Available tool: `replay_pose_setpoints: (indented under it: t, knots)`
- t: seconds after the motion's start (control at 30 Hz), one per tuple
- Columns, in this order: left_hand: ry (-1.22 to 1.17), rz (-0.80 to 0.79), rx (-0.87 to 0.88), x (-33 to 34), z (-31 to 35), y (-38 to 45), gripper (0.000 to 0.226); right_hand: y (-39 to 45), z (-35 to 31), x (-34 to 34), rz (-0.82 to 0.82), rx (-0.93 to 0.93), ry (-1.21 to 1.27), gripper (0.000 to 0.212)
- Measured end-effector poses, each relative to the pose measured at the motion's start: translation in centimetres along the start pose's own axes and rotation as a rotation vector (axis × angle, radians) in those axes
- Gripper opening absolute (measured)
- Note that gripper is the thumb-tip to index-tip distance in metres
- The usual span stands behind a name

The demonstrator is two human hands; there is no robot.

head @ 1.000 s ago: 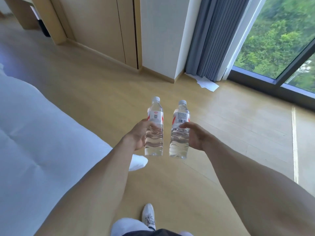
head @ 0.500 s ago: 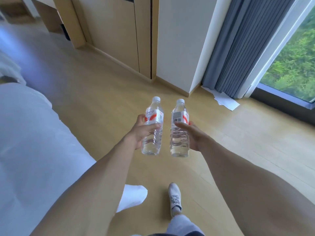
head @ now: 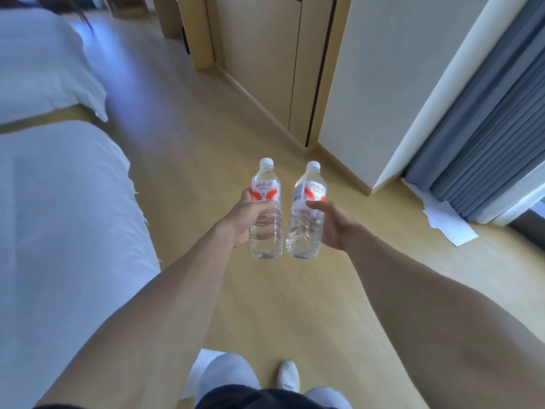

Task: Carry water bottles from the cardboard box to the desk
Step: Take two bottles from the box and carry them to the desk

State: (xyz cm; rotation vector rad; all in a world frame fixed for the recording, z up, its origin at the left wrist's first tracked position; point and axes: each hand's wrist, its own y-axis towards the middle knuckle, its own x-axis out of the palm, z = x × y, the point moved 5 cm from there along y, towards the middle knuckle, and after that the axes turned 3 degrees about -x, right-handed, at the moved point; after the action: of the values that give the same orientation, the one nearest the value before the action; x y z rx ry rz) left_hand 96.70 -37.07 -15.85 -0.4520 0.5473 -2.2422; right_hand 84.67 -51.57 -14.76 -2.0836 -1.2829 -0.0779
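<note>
Clear glossy plastic bottles (head: 266, 214); smooth pale wood floor (head: 182, 160); white cloth bedding (head: 59, 219).

Two clear bottles (head: 266, 214) with white caps and red-and-white labels; tan wood floor (head: 182, 160); grey pleated curtain (head: 483, 149).

The person has bare forearms (head: 165, 314), light grey trousers (head: 227, 376), a dark hem and white lace-up sneaker (head: 289, 377).
</note>
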Motion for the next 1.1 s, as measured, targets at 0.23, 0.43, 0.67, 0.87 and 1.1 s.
replay_pose_setpoints:
  t: [0.23, 0.43, 0.67, 0.87, 1.1]
  knots:
    - [0.021, 0.157, 0.031, -5.1, 3.3, 4.5, 0.051, 7.7, -3.2, 3.5, -0.034, -0.057, -0.105, 0.050]
    - [0.015, 0.226, 0.050, -10.9, 7.9, 10.7, 0.056, 16.7, -6.8, 8.0, -0.061, -0.053, -0.219, 0.047]
    - [-0.086, 0.234, 0.087, -18.7, 15.9, 19.0, 0.064, 27.8, -13.5, 14.8, -0.066, -0.057, -0.283, 0.047]
    - [-0.169, 0.260, 0.095, -24.8, 21.3, 24.5, 0.058, 35.8, -17.9, 19.8, -0.083, -0.067, -0.281, 0.049]
    - [-0.214, 0.328, 0.132, -30.6, 26.8, 31.1, 0.049, 45.6, -22.2, 25.2, -0.160, -0.080, -0.332, 0.048]
